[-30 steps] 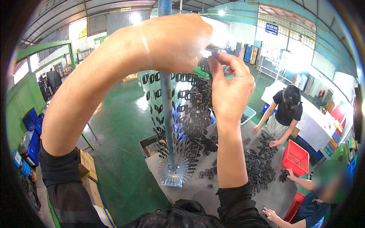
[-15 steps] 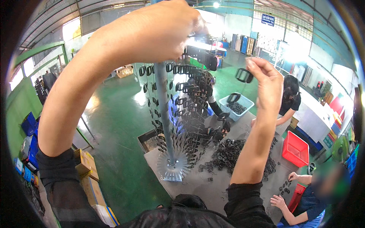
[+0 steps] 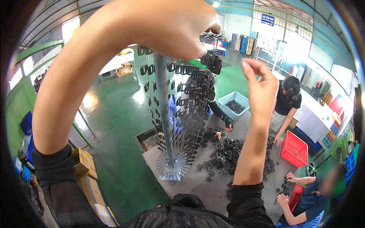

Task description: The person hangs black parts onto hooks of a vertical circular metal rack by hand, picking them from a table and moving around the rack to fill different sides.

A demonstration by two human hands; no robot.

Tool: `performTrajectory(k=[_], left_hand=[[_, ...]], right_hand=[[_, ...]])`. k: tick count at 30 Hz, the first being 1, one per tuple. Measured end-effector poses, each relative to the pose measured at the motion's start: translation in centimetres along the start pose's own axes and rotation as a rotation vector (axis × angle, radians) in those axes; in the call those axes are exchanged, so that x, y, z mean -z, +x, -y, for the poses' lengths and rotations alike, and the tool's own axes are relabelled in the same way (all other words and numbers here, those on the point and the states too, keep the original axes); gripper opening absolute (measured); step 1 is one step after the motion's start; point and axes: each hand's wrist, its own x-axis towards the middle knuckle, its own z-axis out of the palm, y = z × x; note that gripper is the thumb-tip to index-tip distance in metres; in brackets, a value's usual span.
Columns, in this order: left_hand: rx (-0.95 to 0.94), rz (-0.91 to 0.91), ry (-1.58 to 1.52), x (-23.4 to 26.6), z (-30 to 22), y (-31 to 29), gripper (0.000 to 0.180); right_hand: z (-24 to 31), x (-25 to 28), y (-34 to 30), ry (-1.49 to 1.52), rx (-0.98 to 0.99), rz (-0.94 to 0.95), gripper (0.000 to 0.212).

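High in front of me, my left hand (image 3: 186, 28) is closed, its fingers curled at the upper part of a hanging rack. Dark pieces show right under its fingertips, but what it grips is hidden. The rack has a grey metal pole (image 3: 162, 98) and a slotted round base plate (image 3: 173, 166). Strands of black buckle-like pieces (image 3: 186, 91) hang round the pole, densest on its right. To the right of the strands my right hand (image 3: 262, 85) is raised, thumb and forefinger drawn together, with nothing visible between them.
A heap of black pieces (image 3: 235, 155) covers part of the grey table (image 3: 213, 190). Beyond it are a light blue basket (image 3: 234, 104) of pieces and a red basket (image 3: 294, 149). Co-workers (image 3: 287, 100) sit or stand around, hands at the table. Cardboard boxes (image 3: 85, 164) stand left.
The black buckles that hung at my right hand are no longer there. My left hand has shifted a little right. A co-worker on the far right side has reached toward the heap.
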Motion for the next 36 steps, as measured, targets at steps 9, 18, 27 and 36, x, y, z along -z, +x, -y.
performTrajectory(k=[9,18,27,36], left_hand=[[0.545,0.196,0.066,0.5,-4.2,3.5,0.017],[-0.221,0.076,0.503,-1.9,2.1,1.3,0.015],[-0.020,-0.057,-0.005,-1.3,1.0,-0.5,0.044],[0.326,0.470,-0.084,2.6,-0.8,1.8,0.032]], right_hand=[[5.2,-3.7,-0.4,0.039,0.071,-0.096,0.014],[2.1,-1.7,1.0,0.917,-0.217,0.325,0.020],[-8.7,6.2,3.6,0.141,-0.298,0.129,0.019],[-3.0,0.9,0.7,0.047,-0.047,0.139,0.021]])
